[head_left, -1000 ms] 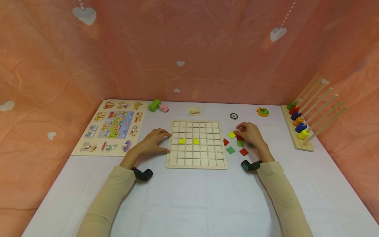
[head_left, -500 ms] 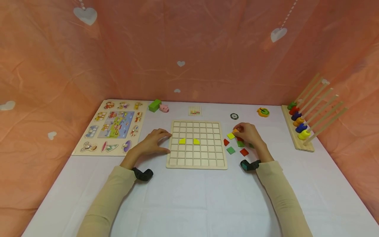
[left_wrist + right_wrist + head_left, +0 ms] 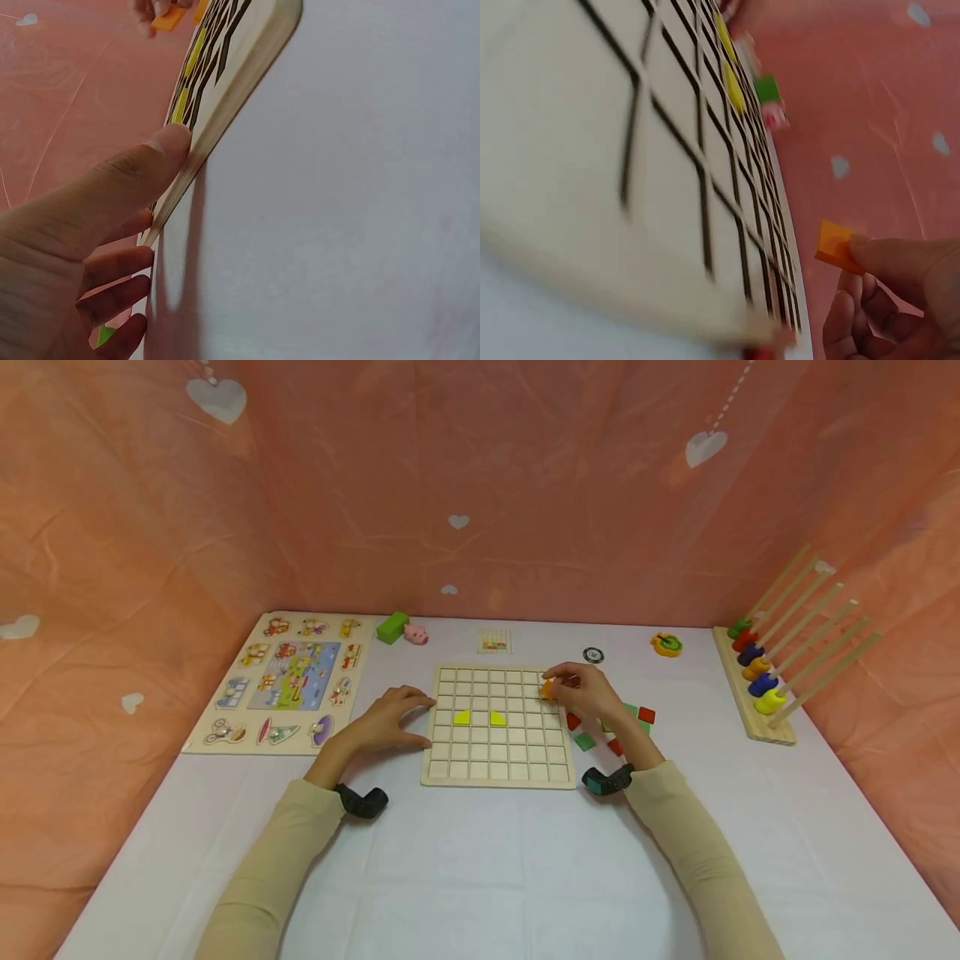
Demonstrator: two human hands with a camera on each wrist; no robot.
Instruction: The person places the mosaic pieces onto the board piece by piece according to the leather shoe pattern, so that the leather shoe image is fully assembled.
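Note:
A cream wooden grid board (image 3: 498, 784) lies mid-table in the head view. Two yellow tiles with a slanted edge, the left one (image 3: 461, 717) and the right one (image 3: 497, 718), sit in its cells with a gap between. My left hand (image 3: 392, 720) touches the board's left edge, thumb and fingers spread; the left wrist view shows the thumb (image 3: 161, 150) at the rim. My right hand (image 3: 588, 693) pinches an orange tile (image 3: 836, 244) between thumb and fingers, over the board's upper right part. Red (image 3: 647, 716) and green tiles (image 3: 584, 742) lie right of the board, partly hidden by that hand.
An animal picture puzzle (image 3: 197, 742) lies at left. Along the back are a green block (image 3: 392, 627), a pink pig (image 3: 416, 634), a small pattern card (image 3: 494, 642), a black-and-white disc (image 3: 593, 655) and an orange-green toy (image 3: 666, 644). A pegged wooden stand (image 3: 772, 733) stands at right.
My right hand has picked the orange tile from the pile and moved left with it to above the board's upper right part. My left hand has stayed at the board's edge.

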